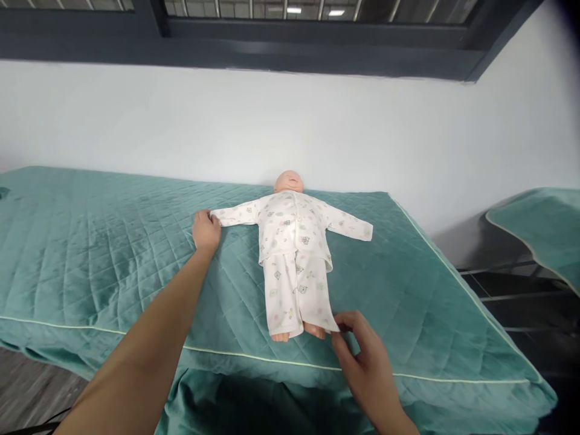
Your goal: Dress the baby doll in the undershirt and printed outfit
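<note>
Bedroom-like training room, apparently: green quilted bed (136, 241), similar cover (541, 226) alongside, clothed doll (293, 232), white wall (226, 124), barred window (303, 10).

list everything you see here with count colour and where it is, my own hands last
baby doll: one, pinkish, on its back, head toward the wall
long-sleeved top: one, white patterned, on the doll
trousers: one pair, white patterned, on the doll's legs
quilted cover: one, green, under the doll
second cover: one, green, far right
rails: several, greyish, below the second cover
wall: white, behind the doll
window frame: one, dark grey, above
window bars: several, pale, top edge
floor: grey, lower left
cable: dark, bottom left, count unclear
left hand: one, bare, at a sleeve cuff
right hand: one, bare, pinching a trouser hem
</note>
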Demonstrator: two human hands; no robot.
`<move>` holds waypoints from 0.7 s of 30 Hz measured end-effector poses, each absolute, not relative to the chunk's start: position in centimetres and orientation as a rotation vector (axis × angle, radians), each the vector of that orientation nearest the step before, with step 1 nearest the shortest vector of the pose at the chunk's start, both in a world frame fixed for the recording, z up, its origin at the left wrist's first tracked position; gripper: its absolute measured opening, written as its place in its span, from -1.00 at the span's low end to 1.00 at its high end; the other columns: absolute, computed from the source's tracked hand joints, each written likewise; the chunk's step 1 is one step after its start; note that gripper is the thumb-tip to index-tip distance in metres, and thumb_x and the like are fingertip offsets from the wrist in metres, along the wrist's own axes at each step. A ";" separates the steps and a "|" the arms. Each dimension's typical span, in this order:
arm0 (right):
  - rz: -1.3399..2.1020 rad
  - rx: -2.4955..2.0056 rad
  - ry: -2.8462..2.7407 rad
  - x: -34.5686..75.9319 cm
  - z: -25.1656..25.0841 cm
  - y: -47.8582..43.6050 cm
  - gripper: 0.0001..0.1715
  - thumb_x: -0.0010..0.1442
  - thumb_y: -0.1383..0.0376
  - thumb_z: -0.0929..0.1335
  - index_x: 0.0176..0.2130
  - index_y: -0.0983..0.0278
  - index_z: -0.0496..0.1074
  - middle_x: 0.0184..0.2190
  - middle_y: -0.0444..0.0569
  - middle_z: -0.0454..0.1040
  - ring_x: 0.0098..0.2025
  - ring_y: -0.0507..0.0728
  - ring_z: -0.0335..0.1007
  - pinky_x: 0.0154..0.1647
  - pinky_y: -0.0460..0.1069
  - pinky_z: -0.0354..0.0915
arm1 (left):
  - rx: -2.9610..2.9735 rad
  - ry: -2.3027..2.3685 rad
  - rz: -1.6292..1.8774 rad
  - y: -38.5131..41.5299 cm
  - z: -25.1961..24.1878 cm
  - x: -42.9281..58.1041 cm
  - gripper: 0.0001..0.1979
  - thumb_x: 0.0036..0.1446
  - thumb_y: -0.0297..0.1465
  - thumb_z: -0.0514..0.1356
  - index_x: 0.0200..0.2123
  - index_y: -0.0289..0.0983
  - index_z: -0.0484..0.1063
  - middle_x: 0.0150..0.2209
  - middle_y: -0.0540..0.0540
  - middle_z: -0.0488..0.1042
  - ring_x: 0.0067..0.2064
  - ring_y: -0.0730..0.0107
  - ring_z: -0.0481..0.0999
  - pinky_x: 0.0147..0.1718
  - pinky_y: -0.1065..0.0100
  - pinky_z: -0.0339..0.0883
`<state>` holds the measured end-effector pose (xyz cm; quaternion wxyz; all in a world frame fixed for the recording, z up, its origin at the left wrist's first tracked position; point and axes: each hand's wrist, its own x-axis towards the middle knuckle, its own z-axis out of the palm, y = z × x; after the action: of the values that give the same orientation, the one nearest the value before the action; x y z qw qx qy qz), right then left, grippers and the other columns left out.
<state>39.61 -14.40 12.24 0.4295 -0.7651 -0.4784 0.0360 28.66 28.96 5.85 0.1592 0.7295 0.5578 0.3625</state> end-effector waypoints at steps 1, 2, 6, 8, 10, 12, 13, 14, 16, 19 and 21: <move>0.103 -1.967 -1.158 39.7 11.3 -14.4 -0.91 0.35 0.30 0.27 -0.17 0.19 0.38 -0.31 -0.06 0.44 -0.30 0.12 0.40 -0.32 -0.02 0.34 | 2.081 1.593 1.033 29.0 5.9 28.7 -0.68 0.33 -0.37 0.05 0.05 -0.42 0.38 0.03 -0.40 0.47 0.11 0.01 0.47 0.08 0.11 0.31; 0.102 -2.032 -1.129 39.8 10.4 -14.3 -0.89 0.35 0.26 0.29 -0.13 0.19 0.39 -0.27 -0.04 0.46 -0.27 0.14 0.42 -0.29 0.01 0.35 | 2.077 1.592 1.030 29.0 5.9 28.7 -0.68 0.33 -0.37 0.05 0.05 -0.42 0.38 0.03 -0.40 0.46 0.11 0.02 0.47 0.08 0.11 0.30; 0.058 -2.239 -1.102 39.5 8.6 -14.1 -0.63 0.32 0.05 0.33 0.02 0.19 0.39 -0.15 0.05 0.51 -0.12 0.28 0.43 -0.15 0.15 0.33 | 2.069 1.587 1.024 28.8 6.1 28.7 -0.67 0.34 -0.39 0.05 0.06 -0.48 0.36 0.05 -0.42 0.45 0.13 0.06 0.44 0.10 0.12 0.26; 0.098 -2.300 -1.070 39.3 8.8 -13.8 -0.59 0.31 0.01 0.33 0.04 0.19 0.39 -0.16 0.05 0.53 -0.12 0.31 0.45 -0.15 0.16 0.32 | 2.044 1.561 1.034 28.6 6.2 28.6 -0.67 0.35 -0.40 0.05 0.06 -0.52 0.35 0.05 -0.44 0.44 0.14 0.07 0.42 0.13 0.12 0.22; 0.203 -2.337 -1.012 39.1 9.3 -13.4 -0.57 0.32 0.02 0.30 0.06 0.19 0.38 -0.16 0.04 0.55 -0.14 0.30 0.47 -0.19 0.14 0.33 | 1.987 1.516 1.065 28.4 6.4 28.7 -0.69 0.33 -0.41 0.07 0.04 -0.51 0.36 0.05 -0.44 0.43 0.15 0.05 0.41 0.15 0.09 0.20; 0.319 -2.326 -0.974 39.0 9.8 -13.0 -0.56 0.33 0.03 0.28 0.10 0.18 0.35 -0.16 0.02 0.57 -0.17 0.28 0.50 -0.24 0.10 0.34 | 1.913 1.472 1.114 28.3 6.6 28.9 -0.72 0.30 -0.43 0.09 0.00 -0.47 0.38 0.06 -0.43 0.43 0.16 0.03 0.41 0.17 0.05 0.18; 0.368 -2.309 -0.969 38.9 9.9 -13.0 -0.54 0.33 0.04 0.26 0.13 0.17 0.34 -0.16 0.00 0.57 -0.20 0.26 0.51 -0.26 0.09 0.35 | 1.879 1.460 1.142 28.2 6.8 29.0 -0.73 0.30 -0.43 0.10 -0.01 -0.46 0.38 0.06 -0.43 0.43 0.16 0.03 0.40 0.18 0.04 0.18; 0.405 -2.291 -0.965 38.9 9.9 -13.1 -0.51 0.33 0.05 0.26 0.17 0.17 0.31 -0.19 -0.01 0.57 -0.23 0.24 0.52 -0.28 0.07 0.35 | 1.850 1.457 1.171 28.1 7.0 29.1 -0.74 0.30 -0.44 0.09 -0.01 -0.45 0.38 0.07 -0.42 0.43 0.16 0.06 0.41 0.19 0.04 0.18; 0.431 -2.245 -0.940 38.7 9.7 -13.8 -0.41 0.30 0.04 0.27 0.24 0.18 0.25 -0.26 -0.04 0.57 -0.30 0.20 0.53 -0.31 0.05 0.37 | 1.776 1.464 1.243 27.4 7.5 28.8 -0.72 0.31 -0.43 0.07 0.02 -0.45 0.37 0.07 -0.41 0.42 0.14 0.13 0.42 0.18 0.10 0.21; 0.370 -2.102 -0.880 38.5 9.2 -15.7 -0.29 0.25 -0.04 0.30 0.26 0.25 0.23 -0.33 -0.06 0.54 -0.34 0.18 0.53 -0.27 0.05 0.44 | 1.661 1.505 1.360 24.8 8.0 26.2 -0.71 0.34 -0.43 0.03 0.05 -0.43 0.34 0.05 -0.36 0.45 0.08 0.26 0.47 0.11 0.21 0.30; 0.285 -2.050 -0.832 38.7 9.0 -16.9 -0.31 0.23 -0.06 0.33 0.21 0.24 0.29 -0.26 -0.01 0.55 -0.26 0.20 0.54 -0.23 0.05 0.45 | 1.627 1.512 1.436 21.6 7.6 22.7 -0.73 0.34 -0.39 0.04 0.04 -0.35 0.35 0.02 -0.28 0.47 0.07 0.30 0.48 0.07 0.26 0.35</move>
<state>38.72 -16.86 9.01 0.4402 -0.8252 -0.3348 0.1146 22.71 21.63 7.60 0.2460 0.5962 0.5540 0.5263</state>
